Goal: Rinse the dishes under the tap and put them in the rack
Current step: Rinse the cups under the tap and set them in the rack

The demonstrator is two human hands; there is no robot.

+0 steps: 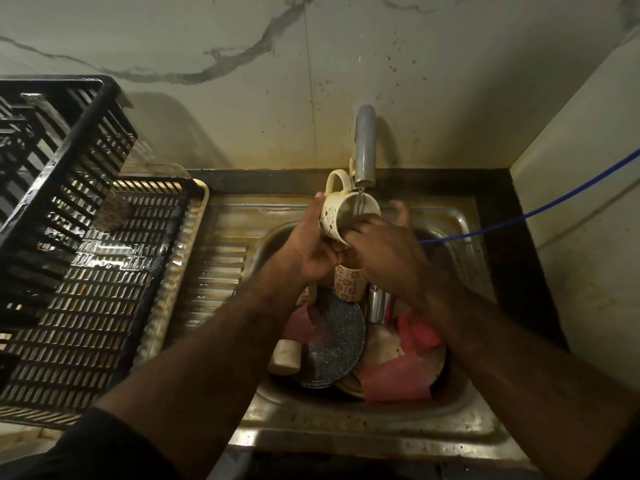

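The cream mug (341, 211) with small dark marks on its side sits tilted under the tap (364, 147), its mouth turned toward the spout and its handle pointing up and away from the person; a thin stream of water runs into it. In the head view, the left hand (311, 247) is wrapped around the mug's lower body from the left, thumb up along the side. The right hand (384, 244) comes in from the right with some fingers reaching into or over the mug's rim, while the others are spread loosely and blurred, so how firmly it grips cannot be told. Directly beneath the hands, the steel sink (467, 410) holds a pile of dishes: a white cup with red flower patterns (348, 282), a dark speckled plate (334, 344) leaning on edge, a steel tumbler (377, 306), a small cream cup (285, 356) lying on its side, and several pink plastic pieces (394, 379). To the left, on the ribbed drainboard side of the desk, a black slatted rack (97, 299) rests in a pale tray (199, 209), and a second black crate (59, 150) stands tilted against it. A blue hose (540, 207) runs from the right wall down toward the basin behind the right hand.
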